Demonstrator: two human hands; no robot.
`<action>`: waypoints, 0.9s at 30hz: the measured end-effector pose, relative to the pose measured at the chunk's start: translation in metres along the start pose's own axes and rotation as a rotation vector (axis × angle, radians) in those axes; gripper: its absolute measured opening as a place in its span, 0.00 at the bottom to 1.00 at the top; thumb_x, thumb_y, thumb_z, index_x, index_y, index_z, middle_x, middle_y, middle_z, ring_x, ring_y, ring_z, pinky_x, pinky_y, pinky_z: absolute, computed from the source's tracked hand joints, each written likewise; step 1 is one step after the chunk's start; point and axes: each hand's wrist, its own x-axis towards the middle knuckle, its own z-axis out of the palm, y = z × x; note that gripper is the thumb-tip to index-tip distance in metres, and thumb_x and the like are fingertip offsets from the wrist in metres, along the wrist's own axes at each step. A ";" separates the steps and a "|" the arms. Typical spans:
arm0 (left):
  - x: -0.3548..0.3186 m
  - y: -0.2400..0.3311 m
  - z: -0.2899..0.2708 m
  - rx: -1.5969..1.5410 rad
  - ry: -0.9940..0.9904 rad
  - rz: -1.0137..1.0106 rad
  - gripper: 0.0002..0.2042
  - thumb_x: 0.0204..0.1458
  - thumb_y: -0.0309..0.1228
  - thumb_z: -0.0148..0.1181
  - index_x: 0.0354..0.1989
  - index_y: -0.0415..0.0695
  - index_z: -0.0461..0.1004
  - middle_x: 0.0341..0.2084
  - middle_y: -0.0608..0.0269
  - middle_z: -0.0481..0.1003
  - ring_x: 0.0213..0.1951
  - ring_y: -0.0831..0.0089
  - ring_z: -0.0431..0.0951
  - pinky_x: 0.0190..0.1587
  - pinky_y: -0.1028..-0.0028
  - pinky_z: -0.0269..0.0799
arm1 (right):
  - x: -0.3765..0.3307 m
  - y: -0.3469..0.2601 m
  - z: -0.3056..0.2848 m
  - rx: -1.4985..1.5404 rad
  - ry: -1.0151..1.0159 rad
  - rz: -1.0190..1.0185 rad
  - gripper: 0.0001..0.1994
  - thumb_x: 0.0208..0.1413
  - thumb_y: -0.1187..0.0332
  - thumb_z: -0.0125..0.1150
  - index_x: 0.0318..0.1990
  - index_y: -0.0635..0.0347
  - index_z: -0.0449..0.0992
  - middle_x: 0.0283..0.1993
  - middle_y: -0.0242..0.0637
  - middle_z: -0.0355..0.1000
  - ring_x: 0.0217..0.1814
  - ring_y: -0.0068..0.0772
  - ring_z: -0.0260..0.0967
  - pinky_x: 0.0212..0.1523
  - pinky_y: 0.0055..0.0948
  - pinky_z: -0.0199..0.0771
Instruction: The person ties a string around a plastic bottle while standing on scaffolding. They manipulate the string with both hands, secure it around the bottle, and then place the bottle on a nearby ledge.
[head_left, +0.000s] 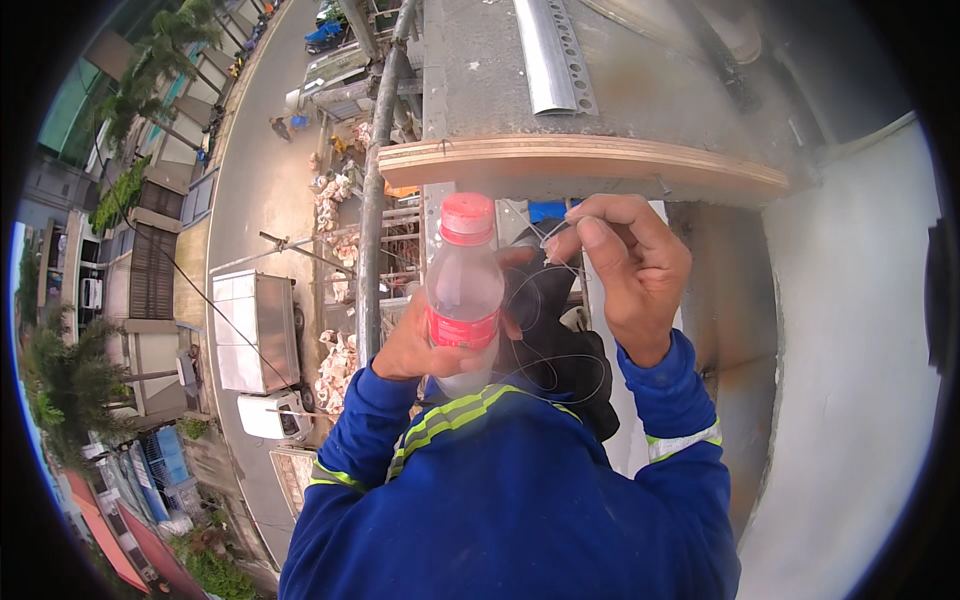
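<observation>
My left hand point(405, 335) is wrapped round a clear plastic bottle point(465, 280) with a red cap and a red label. The bottle stands upright in front of my chest, its contents hard to make out. To its right my right hand point(643, 270) is raised, thumb and fingertips pinched on a thin pale line point(550, 240). Fine loops of what looks like the same line hang below, between bottle and right wrist. Whether the line is string or wire cannot be told, nor whether it is tied to the bottle.
A layered wooden board point(580, 158) lies across the ledge ahead, a nail sticking out near its right end. Beyond it rests a perforated metal strip point(550, 60). A scaffold pipe point(378, 210) runs along my left, above a street with a parked truck point(252, 330). A white wall point(860, 320) rises at right.
</observation>
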 end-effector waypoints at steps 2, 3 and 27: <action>0.018 -0.007 0.018 -0.094 -0.094 0.000 0.46 0.33 0.39 0.77 0.63 0.39 0.58 0.45 0.52 0.75 0.45 0.63 0.78 0.46 0.66 0.76 | 0.007 -0.009 0.007 0.126 0.046 0.031 0.06 0.65 0.74 0.54 0.43 0.68 0.74 0.31 0.38 0.77 0.35 0.25 0.78 0.34 0.22 0.74; 0.027 -0.009 0.025 -0.141 -0.131 0.011 0.46 0.33 0.39 0.77 0.63 0.40 0.58 0.45 0.52 0.75 0.44 0.62 0.79 0.45 0.65 0.76 | 0.012 -0.012 0.008 0.128 0.054 -0.010 0.06 0.65 0.74 0.54 0.43 0.68 0.74 0.31 0.38 0.77 0.35 0.25 0.77 0.34 0.22 0.74; -0.075 0.177 -0.079 0.588 0.639 0.357 0.36 0.39 0.43 0.69 0.55 0.34 0.67 0.33 0.55 0.76 0.33 0.71 0.77 0.34 0.74 0.74 | 0.069 -0.029 0.065 -0.171 -0.292 0.101 0.09 0.62 0.73 0.56 0.47 0.65 0.78 0.24 0.30 0.73 0.26 0.17 0.72 0.29 0.19 0.73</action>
